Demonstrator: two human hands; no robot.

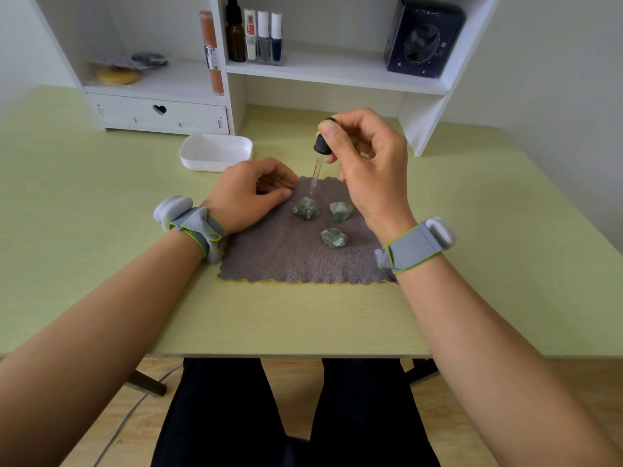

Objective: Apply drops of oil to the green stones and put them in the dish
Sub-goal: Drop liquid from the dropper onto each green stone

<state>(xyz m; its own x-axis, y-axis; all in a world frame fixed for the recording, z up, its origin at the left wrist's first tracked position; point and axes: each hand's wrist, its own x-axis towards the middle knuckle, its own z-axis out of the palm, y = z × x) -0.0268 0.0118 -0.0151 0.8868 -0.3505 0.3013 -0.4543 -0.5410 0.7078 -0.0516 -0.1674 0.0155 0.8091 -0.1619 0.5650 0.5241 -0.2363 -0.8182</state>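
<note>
On the tabletop, three stones lie on the cloth; dish empty. Right hand pinches the dropper; left hand rests loosely curled, holding nothing.

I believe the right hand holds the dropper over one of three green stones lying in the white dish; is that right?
Not quite: the head view shows the three stones on the grey cloth, not in the dish. The right hand does hold the dropper over one.

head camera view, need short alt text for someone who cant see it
A right hand holds a dropper over one of three green stones on a grey cloth. The left hand rests at the cloth's edge; a white dish sits behind.
</note>
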